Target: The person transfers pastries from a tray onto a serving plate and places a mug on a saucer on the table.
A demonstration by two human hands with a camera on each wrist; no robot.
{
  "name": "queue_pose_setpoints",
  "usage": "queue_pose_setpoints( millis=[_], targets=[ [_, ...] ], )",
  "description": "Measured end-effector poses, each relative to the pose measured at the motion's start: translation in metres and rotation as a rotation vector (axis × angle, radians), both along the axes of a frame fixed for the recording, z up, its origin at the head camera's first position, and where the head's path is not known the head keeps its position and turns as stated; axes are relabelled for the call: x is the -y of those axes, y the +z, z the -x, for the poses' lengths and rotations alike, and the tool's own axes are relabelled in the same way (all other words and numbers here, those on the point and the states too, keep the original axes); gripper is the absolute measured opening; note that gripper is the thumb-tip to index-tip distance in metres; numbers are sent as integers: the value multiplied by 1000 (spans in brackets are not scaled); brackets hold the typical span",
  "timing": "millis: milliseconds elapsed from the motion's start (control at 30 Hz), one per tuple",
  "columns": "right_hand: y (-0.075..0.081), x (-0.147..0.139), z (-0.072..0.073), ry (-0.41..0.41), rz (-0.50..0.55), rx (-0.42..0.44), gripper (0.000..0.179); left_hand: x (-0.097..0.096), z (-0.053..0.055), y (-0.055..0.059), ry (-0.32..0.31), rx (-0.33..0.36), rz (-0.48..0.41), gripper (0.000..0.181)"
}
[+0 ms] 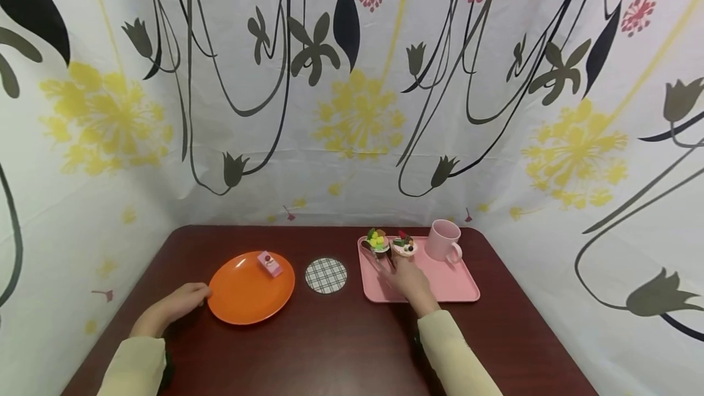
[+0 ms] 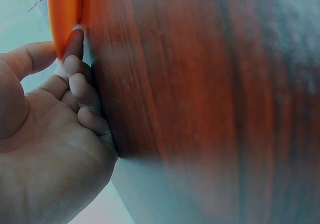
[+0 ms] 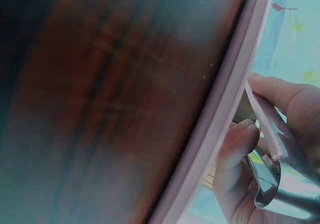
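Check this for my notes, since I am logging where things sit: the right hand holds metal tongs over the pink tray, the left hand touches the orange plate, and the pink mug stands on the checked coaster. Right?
One detail is wrong. The pink mug stands on the pink tray, not on the checked coaster, which is bare between the tray and the orange plate; the head view shows this. The right hand with the tongs and the left hand at the plate are correct.

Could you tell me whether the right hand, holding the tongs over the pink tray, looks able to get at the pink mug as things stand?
Probably yes. The right hand grips metal tongs over the pink tray, and the pink mug stands on that tray's far right part with bare tray between; the two small cakes sit to the left.
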State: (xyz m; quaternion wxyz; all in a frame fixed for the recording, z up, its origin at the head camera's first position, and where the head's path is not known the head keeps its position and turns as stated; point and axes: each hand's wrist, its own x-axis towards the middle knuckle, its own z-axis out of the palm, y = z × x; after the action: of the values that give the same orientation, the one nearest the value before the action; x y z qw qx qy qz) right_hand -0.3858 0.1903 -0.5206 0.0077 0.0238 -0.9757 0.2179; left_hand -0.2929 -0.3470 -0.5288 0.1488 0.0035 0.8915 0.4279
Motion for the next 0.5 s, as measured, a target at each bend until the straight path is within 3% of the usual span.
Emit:
queue_pose_setpoints(
  millis=[333, 500],
  targets=[
    [2, 1, -2, 1, 3, -32, 37, -3, -2, 2, 53, 6, 21, 31],
    [4, -2, -3, 12, 10, -32, 33, -4, -2, 3, 55, 2, 21, 31]
  ],
)
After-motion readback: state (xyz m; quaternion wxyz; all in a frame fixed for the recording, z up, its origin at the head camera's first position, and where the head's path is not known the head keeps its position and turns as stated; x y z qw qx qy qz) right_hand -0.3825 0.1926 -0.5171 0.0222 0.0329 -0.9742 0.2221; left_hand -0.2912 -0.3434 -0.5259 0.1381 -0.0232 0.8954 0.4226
